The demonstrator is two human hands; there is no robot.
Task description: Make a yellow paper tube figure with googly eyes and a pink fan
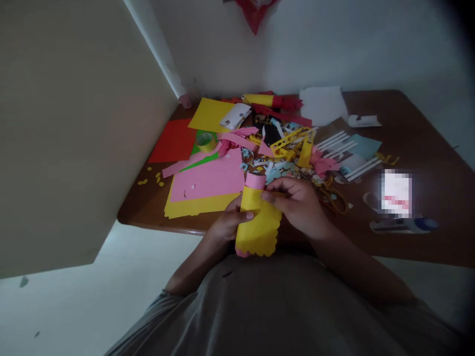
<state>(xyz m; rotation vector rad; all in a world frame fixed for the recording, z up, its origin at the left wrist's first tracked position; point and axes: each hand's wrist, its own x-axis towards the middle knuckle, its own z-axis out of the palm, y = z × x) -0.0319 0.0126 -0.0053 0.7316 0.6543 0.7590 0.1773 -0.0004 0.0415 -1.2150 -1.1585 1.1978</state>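
Close to my body, a pink paper tube (256, 180) stands roughly upright with a sheet of yellow paper (258, 227) wrapped partly around it. The yellow paper has a scalloped edge along its bottom and right side, and pink shows above and below it. My left hand (232, 217) grips the wrapped tube from the left, its thumb lying across the yellow front. At the upper right, my right hand (295, 200) pinches the free edge of the yellow paper between thumb and fingers.
On the brown table (371, 247) lie pink sheets (215, 178), a red sheet (172, 141), a tape roll (205, 142) and heaped paper scraps (278, 168). Scissors (334, 198) rest right of my right hand. A yellow and red paper roll (263, 101) lies at the back.
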